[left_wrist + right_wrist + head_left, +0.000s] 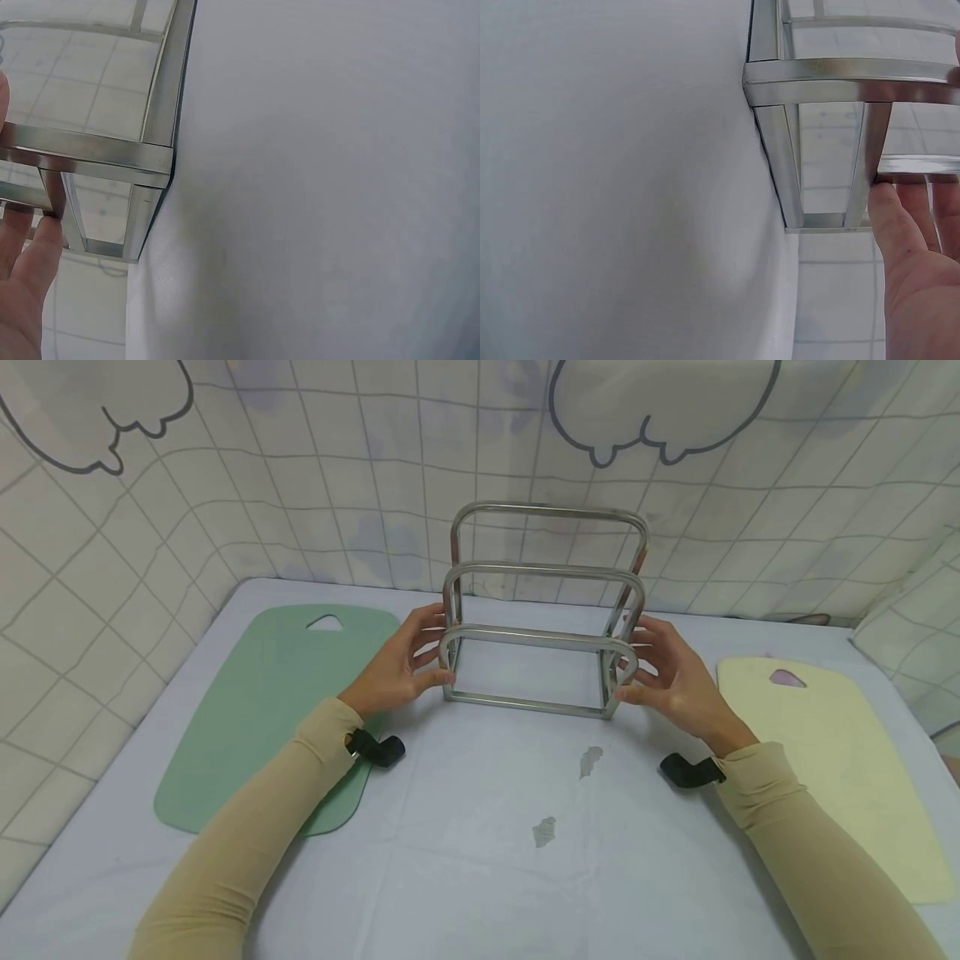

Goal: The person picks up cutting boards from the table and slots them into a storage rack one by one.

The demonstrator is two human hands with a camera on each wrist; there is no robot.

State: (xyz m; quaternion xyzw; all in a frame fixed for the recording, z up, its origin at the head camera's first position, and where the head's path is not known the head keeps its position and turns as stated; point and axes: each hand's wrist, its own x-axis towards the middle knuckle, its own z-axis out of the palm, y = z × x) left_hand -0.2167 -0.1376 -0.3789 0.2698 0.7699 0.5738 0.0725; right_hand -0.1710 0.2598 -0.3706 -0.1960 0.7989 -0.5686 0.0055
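Note:
A shiny metal rack (540, 639) with three upright loops stands on the pale blue cloth at the table's middle. My left hand (397, 664) holds its left side, thumb on the front loop and fingers reaching behind it. My right hand (675, 681) holds the right side the same way, thumb at the front loop's lower corner. In the left wrist view the rack (90, 154) has its base on the cloth, with my left hand (26, 277) touching a post. The right wrist view shows the rack (840, 81) and my right hand (915, 277) at a post.
A green cutting board (262, 710) lies flat to the left and a pale yellow cutting board (840, 760) to the right. A tiled curtain (300, 485) hangs close behind the rack. Two grey worn patches (590, 760) mark the cloth in front.

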